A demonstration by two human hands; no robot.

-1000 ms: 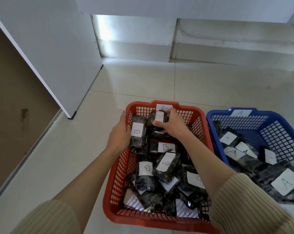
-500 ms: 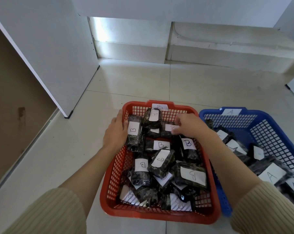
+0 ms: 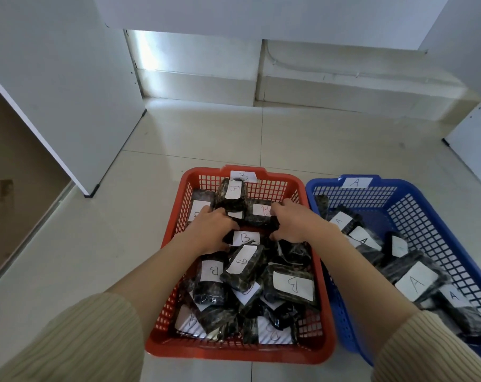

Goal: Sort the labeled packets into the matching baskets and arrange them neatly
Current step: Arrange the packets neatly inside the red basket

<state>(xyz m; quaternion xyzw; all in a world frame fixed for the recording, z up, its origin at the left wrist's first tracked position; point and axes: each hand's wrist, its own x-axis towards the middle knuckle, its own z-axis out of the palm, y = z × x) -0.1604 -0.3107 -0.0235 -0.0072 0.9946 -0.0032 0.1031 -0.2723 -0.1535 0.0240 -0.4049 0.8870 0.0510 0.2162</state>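
The red basket (image 3: 234, 351) sits on the tiled floor (image 3: 96, 244) with a paper tag marked B (image 3: 243, 175) on its far rim, and the blue basket (image 3: 330, 186) stands just beside it on the right, touching or nearly so, with an A tag (image 3: 356, 182) on its own far rim. Both arms, in ribbed beige sleeves (image 3: 82, 340), reach into the far half of the red basket. The left grip (image 3: 214, 230) has its fingers curled down over the left end of a dark B packet (image 3: 243, 237) lying flat in the middle of the pile. The right grip (image 3: 294, 224) is curled onto the right end of what looks like the same packet, so both are clamped on it. Beyond the hands another B packet (image 3: 232, 197) leans against the far wall, and one lies flat (image 3: 261, 210) just past the right thumb. More B packets (image 3: 291, 285) are heaped loosely, at mixed angles, in the near half. The blue basket holds dark packets labelled A (image 3: 416, 282). A white cabinet panel (image 3: 68, 92) stands at the left
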